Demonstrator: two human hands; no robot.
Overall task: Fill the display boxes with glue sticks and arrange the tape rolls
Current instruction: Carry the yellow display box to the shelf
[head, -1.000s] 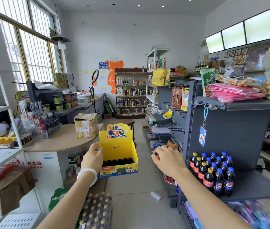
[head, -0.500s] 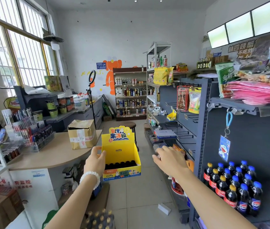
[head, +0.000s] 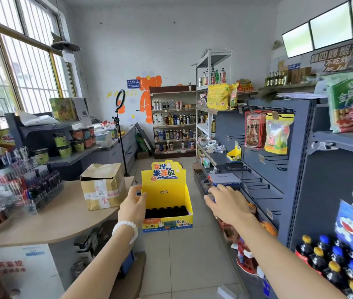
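My left hand (head: 133,207) grips the left wall of a yellow glue-stick display box (head: 167,196) and holds it up in the aisle. A row of dark glue sticks (head: 166,211) fills its bottom. My right hand (head: 227,202) reaches forward toward the grey shelf unit, fingers spread over a blue packet; whether it holds anything cannot be told. A second yellow display box (head: 234,154) stands farther along that shelf, with white tape rolls (head: 211,144) behind it.
A curved wooden counter (head: 59,219) on the left bears a taped cardboard box (head: 103,186) and pen racks (head: 31,186). The grey shelf unit (head: 298,169) on the right has wire hooks, hanging snack bags and cola bottles (head: 339,268). A tiled aisle (head: 184,266) runs between them.
The view has moved forward along the aisle. My left hand still carries the yellow box, and my right hand has stretched farther out toward the grey shelf.
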